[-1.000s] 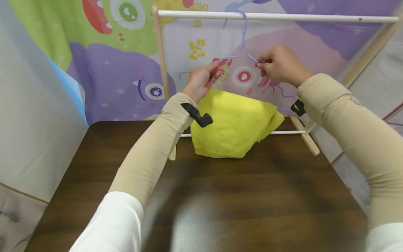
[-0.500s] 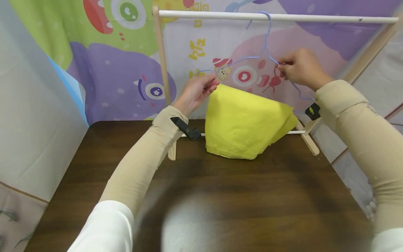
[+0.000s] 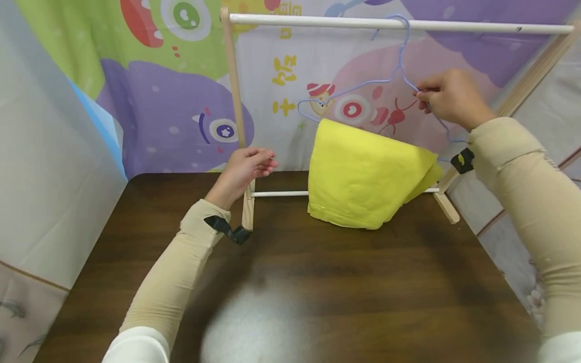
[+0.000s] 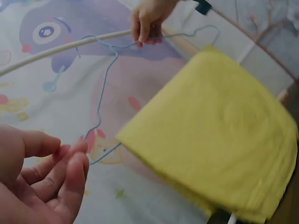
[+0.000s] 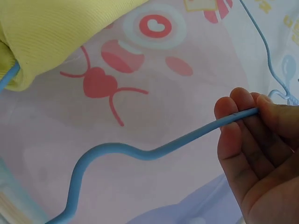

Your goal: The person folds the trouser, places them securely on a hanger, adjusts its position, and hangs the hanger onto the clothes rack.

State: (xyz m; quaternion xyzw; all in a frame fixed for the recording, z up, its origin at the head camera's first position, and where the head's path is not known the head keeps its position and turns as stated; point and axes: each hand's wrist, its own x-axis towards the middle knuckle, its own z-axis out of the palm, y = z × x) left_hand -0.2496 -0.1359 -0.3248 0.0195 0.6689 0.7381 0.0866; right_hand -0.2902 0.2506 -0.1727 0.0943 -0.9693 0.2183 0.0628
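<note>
A blue wire clothes hanger (image 3: 401, 60) hangs by its hook from the white top bar (image 3: 317, 21) of a rack. Folded over the hanger's lower wire is a yellow cloth garment (image 3: 367, 176); its exact kind does not show. My right hand (image 3: 456, 98) pinches the hanger's right shoulder between thumb and fingers, as the right wrist view shows with the wire (image 5: 187, 137). Apart from the hanger, my left hand (image 3: 249, 169) is in front of the rack's left post, holding nothing, its fingers loosely bent. In the left wrist view the garment (image 4: 219, 135) lies beyond that hand.
The rack has wooden side posts (image 3: 235, 85) and a white lower bar (image 3: 281, 193), partly behind the garment. It stands on a dark wooden table (image 3: 317, 282). Behind it hangs a cartoon-print curtain (image 3: 172, 111).
The hanger with the yellow garment has slid right along the bar, with my right hand gripping it. My left hand has let go of the hanger's left side and moved down and left.
</note>
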